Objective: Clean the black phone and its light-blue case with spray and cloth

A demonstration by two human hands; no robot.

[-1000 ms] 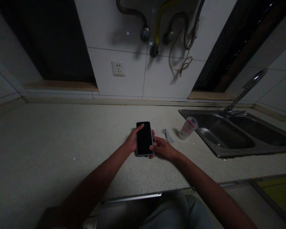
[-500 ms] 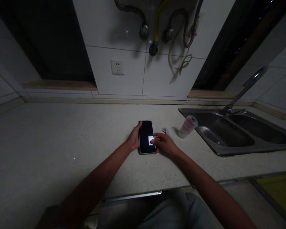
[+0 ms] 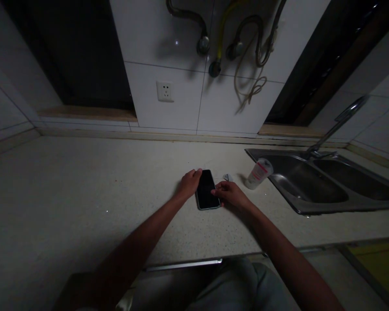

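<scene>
Phone [image 3: 208, 196] sits between the hands, over the worktop [image 3: 132, 172]; resting or lifted, can't tell. Left hand [image 3: 189, 183] grips its upper left edge; right hand [image 3: 232, 195] pinches the right edge, thumb over dark screen. Best: edges firm, thumbs light. Cup [image 3: 258, 175] beyond right hand: reddish print, unreadable.

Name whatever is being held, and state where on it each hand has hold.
A phone, by its edges: the left hand at the upper left, the right hand along the right side.
</scene>
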